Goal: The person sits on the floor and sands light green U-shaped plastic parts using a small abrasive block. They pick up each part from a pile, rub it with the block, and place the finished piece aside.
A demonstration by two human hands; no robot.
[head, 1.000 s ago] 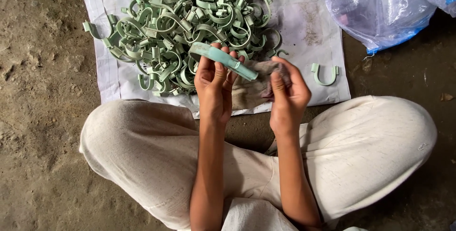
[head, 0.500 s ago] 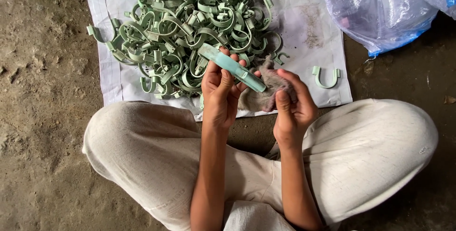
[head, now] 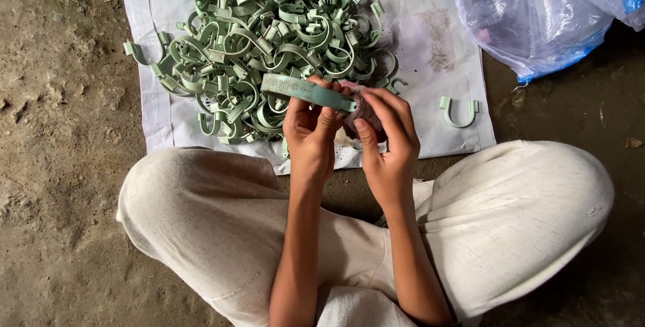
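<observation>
green clip (head: 306, 91) in left hand (head: 310, 135), right hand (head: 388, 140) adj.

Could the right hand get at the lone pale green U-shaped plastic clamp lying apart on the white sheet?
Probably yes, once freed: the lone pale green U-shaped plastic clamp lies uncovered on the white sheet, just beside the right hand, with nothing between. That hand currently holds a dark rough pad.
</observation>
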